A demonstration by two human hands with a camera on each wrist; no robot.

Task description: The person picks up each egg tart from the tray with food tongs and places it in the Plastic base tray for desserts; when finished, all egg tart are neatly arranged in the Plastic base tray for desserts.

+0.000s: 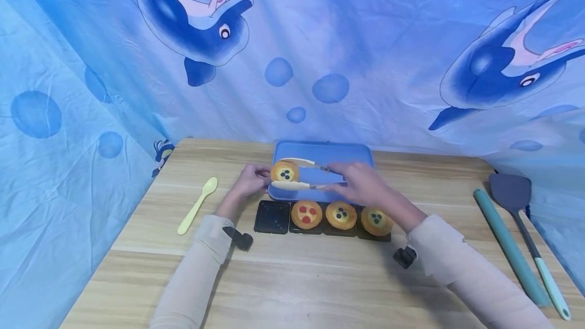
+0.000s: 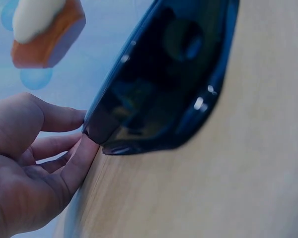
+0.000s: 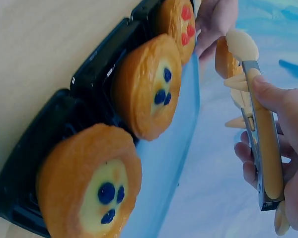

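Note:
My right hand (image 1: 365, 183) grips a pair of tongs (image 1: 290, 186), with cream-coloured tips and long handles. Between the tips sits an egg tart (image 1: 285, 171) topped with blueberries, over the left end of the blue tray (image 1: 335, 152). At that tray's left edge, my left hand (image 1: 249, 181) pinches the rim between thumb and fingers. In front lies a black plastic tray (image 1: 271, 217) with a row of compartments; its leftmost holds nothing. The others hold a tart with red berries (image 1: 306, 215) and two blueberry tarts (image 3: 156, 89), one partly under my right forearm.
A pale yellow spoon (image 1: 197, 206) lies at the left of the wooden table (image 1: 292, 283). Over on the right are a teal rod (image 1: 509, 245) and a dark spatula (image 1: 525, 227) with a mint handle. A blue dolphin-print curtain (image 1: 292, 39) hangs behind.

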